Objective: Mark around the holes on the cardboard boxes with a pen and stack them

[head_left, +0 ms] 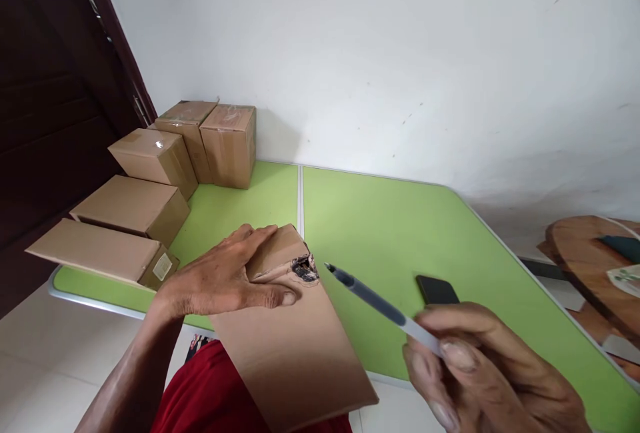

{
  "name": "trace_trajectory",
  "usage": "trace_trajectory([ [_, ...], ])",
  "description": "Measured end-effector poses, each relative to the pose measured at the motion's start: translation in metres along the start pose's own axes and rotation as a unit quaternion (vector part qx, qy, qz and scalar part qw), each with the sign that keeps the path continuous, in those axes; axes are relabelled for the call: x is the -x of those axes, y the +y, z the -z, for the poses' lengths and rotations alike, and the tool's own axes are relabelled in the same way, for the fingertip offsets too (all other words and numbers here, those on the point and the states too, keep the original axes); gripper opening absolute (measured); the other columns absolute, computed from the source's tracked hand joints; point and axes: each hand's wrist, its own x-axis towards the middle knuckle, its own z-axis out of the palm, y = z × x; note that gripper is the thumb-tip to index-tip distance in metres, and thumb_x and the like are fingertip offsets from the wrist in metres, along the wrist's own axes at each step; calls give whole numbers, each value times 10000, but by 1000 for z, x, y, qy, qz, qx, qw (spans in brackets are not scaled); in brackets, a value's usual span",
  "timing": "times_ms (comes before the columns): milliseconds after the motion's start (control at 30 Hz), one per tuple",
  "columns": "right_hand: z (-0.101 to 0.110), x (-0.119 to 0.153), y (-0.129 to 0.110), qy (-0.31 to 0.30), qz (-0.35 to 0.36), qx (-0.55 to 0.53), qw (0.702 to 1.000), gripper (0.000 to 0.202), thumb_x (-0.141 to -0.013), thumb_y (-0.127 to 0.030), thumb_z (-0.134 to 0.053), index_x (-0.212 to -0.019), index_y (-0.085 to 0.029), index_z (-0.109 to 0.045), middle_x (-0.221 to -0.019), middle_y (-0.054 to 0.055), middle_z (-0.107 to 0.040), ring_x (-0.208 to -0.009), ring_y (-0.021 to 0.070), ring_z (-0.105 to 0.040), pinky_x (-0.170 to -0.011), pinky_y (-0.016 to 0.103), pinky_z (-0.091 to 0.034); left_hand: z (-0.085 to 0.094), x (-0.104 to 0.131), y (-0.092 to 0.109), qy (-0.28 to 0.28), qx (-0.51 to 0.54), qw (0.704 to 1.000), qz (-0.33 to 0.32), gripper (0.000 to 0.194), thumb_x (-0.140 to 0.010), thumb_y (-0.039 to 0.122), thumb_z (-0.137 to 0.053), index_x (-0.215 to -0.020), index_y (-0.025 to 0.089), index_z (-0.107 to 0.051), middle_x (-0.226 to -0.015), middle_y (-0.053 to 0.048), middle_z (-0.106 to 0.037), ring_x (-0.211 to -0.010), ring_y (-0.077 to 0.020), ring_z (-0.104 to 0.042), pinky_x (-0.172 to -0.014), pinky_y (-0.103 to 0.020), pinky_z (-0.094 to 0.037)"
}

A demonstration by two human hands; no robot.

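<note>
My left hand (223, 279) grips a brown cardboard box (300, 353) from its left side, with the thumb on one face and the fingers over the edge. The box is tilted at the front of the table, above my lap. Near its upper corner is a ragged, blackened hole (304, 269), just right of the thumb. In my right hand (493, 369) is a pen (370, 299), pinched between thumb and fingers. Its bare tip points up and left toward the hole, a short way off the box. A black flat object (436, 288), perhaps a phone, lies behind the right hand.
Several closed cardboard boxes (123, 203) line the left end of the green folding table (385, 219). A white wall (360, 59) rises behind. To the right is a round wooden stool or table (575, 246) with things on it; a dark door (45, 86) stands at left.
</note>
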Motion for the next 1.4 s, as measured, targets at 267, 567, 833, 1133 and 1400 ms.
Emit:
trace_trajectory([
  [267,21,-18,3,16,-8,-161,987,150,-821,-319,-977,-832,-275,-835,-654,-52,-643,-329,27,-327,-288,199,-277,-2,0,1,1,-8,1000,-2,1082,-815,858,-741,-1699,316,-432,-1517,-138,-592,-1305,-419,-634,-1052,-564,-555],
  [567,-18,-12,0,143,-85,-416,894,321,-772,-98,-971,-887,-190,-686,-732,-90,-598,-474,17,-426,-491,105,-559,-2,-2,-2,1,2,1000,12,1145,-788,869,-760,-1728,324,-399,-1531,-131,-597,-1347,-432,-624,-1096,-564,-540],
  [833,-33,-19,9,17,-52,-370,927,148,-956,-333,-797,-967,-205,-869,-826,48,-801,-661,123,-754,-598,181,-648,-4,0,-8,17,14,1000,6,1164,-812,861,-739,-1765,322,-343,-1723,-143,-475,-1569,-475,-468,-1255,-623,-445],
  [1133,-64,-14,34,24,134,-198,971,63,-995,-337,-830,-979,-278,-845,-850,-1,-780,-701,119,-742,-635,203,-618,-6,0,-7,23,15,999,-23,1149,-827,798,-776,-1773,320,-334,-1698,-141,-501,-1562,-455,-476,-1281,-624,-424],
  [1400,-62,-3,51,13,218,-31,975,315,-1151,-353,-547,-1253,-300,-840,-900,20,-811,-786,154,-750,-704,257,-614,-4,2,3,19,3,1000,3,1218,-808,860,-730,-1781,251,-323,-1800,-145,-404,-1670,-470,-341,-1352,-630,-338],
])
